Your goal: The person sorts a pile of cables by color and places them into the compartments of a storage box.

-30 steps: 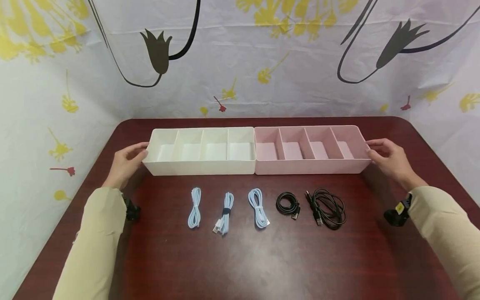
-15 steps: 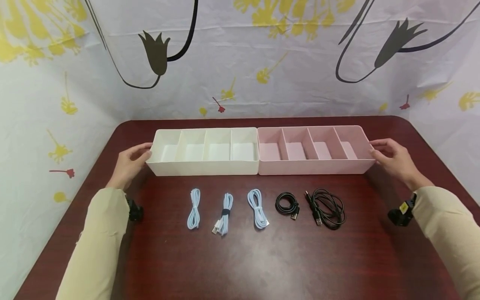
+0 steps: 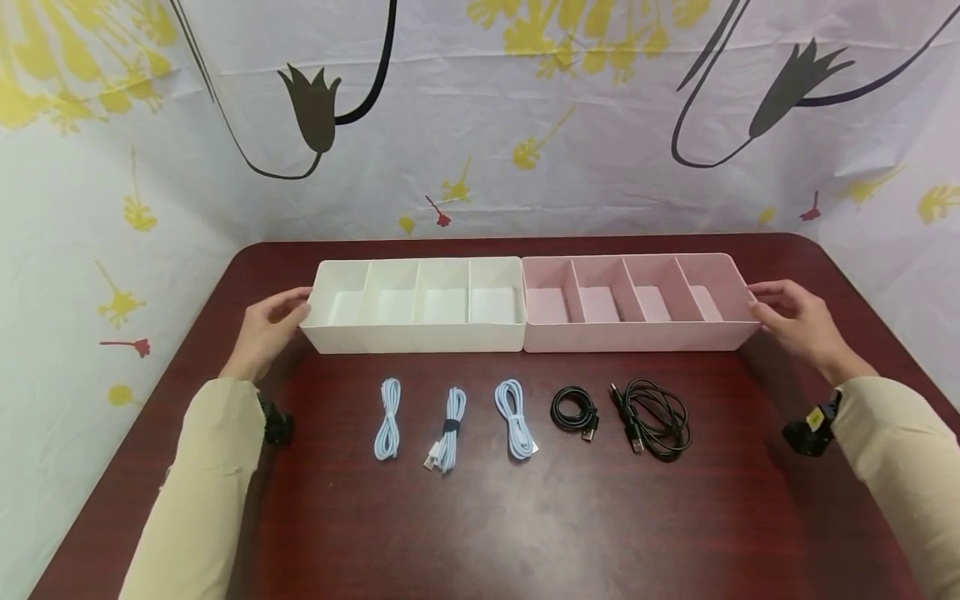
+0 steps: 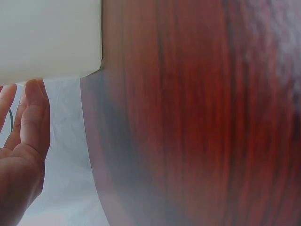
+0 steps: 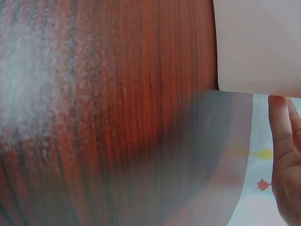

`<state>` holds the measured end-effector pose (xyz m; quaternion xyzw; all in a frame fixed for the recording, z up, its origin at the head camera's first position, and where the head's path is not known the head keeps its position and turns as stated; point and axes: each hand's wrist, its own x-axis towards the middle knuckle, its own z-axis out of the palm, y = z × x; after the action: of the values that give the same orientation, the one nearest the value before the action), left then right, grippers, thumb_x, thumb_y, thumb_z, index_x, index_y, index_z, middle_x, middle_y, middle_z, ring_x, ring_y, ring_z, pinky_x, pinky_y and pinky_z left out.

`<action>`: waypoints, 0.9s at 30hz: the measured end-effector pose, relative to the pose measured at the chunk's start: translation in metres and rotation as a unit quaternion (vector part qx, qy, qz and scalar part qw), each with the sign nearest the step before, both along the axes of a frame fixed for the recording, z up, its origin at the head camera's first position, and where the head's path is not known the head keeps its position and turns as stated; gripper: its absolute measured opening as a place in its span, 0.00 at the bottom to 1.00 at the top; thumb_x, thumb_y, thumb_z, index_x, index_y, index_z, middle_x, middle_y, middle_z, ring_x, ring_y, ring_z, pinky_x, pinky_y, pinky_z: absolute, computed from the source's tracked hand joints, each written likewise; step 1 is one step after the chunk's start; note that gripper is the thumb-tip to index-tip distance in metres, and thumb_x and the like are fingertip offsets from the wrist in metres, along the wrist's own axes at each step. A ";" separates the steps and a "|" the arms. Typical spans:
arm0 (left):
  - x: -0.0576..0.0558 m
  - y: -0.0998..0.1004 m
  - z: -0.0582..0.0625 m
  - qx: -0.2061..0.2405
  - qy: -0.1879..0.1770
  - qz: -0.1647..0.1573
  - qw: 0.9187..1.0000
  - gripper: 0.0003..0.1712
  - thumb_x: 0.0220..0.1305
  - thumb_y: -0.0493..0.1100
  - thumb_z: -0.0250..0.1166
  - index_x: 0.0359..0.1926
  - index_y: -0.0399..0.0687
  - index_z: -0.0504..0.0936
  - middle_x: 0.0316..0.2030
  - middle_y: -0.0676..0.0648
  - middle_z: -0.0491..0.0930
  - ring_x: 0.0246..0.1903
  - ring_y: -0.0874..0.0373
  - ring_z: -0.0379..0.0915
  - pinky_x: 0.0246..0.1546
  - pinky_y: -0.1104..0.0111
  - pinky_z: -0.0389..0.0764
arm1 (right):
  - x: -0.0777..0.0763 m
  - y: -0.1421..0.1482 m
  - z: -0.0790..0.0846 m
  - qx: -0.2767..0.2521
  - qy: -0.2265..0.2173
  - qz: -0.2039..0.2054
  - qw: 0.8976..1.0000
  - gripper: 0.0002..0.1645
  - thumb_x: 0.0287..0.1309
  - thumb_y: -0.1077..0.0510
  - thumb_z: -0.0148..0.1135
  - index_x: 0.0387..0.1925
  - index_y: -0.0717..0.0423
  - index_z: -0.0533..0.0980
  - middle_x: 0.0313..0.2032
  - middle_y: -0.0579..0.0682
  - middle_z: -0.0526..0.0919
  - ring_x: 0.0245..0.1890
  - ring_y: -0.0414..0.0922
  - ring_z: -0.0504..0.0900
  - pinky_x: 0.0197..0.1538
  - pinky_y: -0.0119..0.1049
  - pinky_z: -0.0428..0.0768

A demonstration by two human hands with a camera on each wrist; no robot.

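In the head view a white divided storage box [image 3: 420, 339] and a pink one [image 3: 637, 337] stand end to end on the table, with their inner ends touching. My left hand [image 3: 264, 333] presses its fingertips against the white box's left end. At the far end of the pink box, my right hand [image 3: 806, 329] does the same against its right wall. Both wrist views show the fingers [image 4: 32, 125] [image 5: 281, 122] fairly straight at the box ends, wrapped around nothing. Each box has several compartments, and I see nothing in them.
In front of the boxes lie three pale blue cable bundles [image 3: 387, 419] [image 3: 450, 429] [image 3: 516, 419] and two black cable coils [image 3: 573, 410] [image 3: 660, 419] in a row. A printed cloth [image 3: 480, 125] hangs behind the dark red table [image 3: 480, 533].
Both boxes have slid a little to the right, with both hands staying at their outer ends. The cables lie where they were.
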<state>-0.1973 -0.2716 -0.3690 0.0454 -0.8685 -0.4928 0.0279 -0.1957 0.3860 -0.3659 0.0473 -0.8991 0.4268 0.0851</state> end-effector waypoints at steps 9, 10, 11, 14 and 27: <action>0.001 0.007 0.001 0.005 0.002 -0.011 1.000 0.27 0.63 0.52 0.53 0.59 0.46 0.68 0.45 0.45 0.69 0.40 0.59 0.67 0.36 0.70 0.74 | 0.000 0.007 0.002 -0.021 -0.001 0.002 1.000 0.12 0.57 0.63 0.53 0.43 0.46 0.71 0.30 0.21 0.72 0.28 0.21 0.72 0.26 0.17 0.71; 0.001 0.007 0.000 0.005 0.001 -0.011 1.000 0.27 0.62 0.53 0.53 0.59 0.46 0.68 0.45 0.45 0.69 0.40 0.59 0.67 0.37 0.70 0.74 | 0.000 0.007 0.002 -0.022 -0.001 0.000 1.000 0.13 0.57 0.63 0.53 0.43 0.45 0.71 0.30 0.21 0.72 0.27 0.21 0.72 0.26 0.17 0.71; 0.001 0.008 0.000 0.005 0.000 -0.010 1.000 0.27 0.62 0.53 0.53 0.59 0.46 0.68 0.45 0.45 0.69 0.40 0.59 0.67 0.37 0.70 0.74 | 0.000 0.008 0.001 -0.023 -0.001 0.000 1.000 0.13 0.57 0.63 0.53 0.43 0.45 0.71 0.30 0.21 0.73 0.27 0.21 0.72 0.26 0.17 0.71; 0.000 0.009 0.000 0.006 -0.001 -0.010 1.000 0.27 0.62 0.53 0.53 0.59 0.46 0.68 0.46 0.45 0.69 0.40 0.59 0.67 0.37 0.70 0.75 | 0.000 0.011 0.000 -0.025 0.000 -0.002 1.000 0.14 0.57 0.63 0.54 0.43 0.44 0.71 0.30 0.21 0.73 0.27 0.21 0.72 0.26 0.16 0.71; 0.001 0.014 0.000 0.021 -0.006 -0.022 1.000 0.27 0.62 0.52 0.54 0.59 0.46 0.68 0.45 0.44 0.70 0.39 0.58 0.67 0.36 0.71 0.75 | 0.003 0.018 0.000 -0.029 -0.010 0.002 1.000 0.13 0.57 0.62 0.54 0.42 0.42 0.72 0.30 0.20 0.73 0.26 0.21 0.72 0.25 0.17 0.72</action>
<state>-0.1959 -0.2580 -0.3691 0.0294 -0.8589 -0.5113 0.0108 -0.1928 0.4039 -0.3659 0.0423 -0.8869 0.4537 0.0761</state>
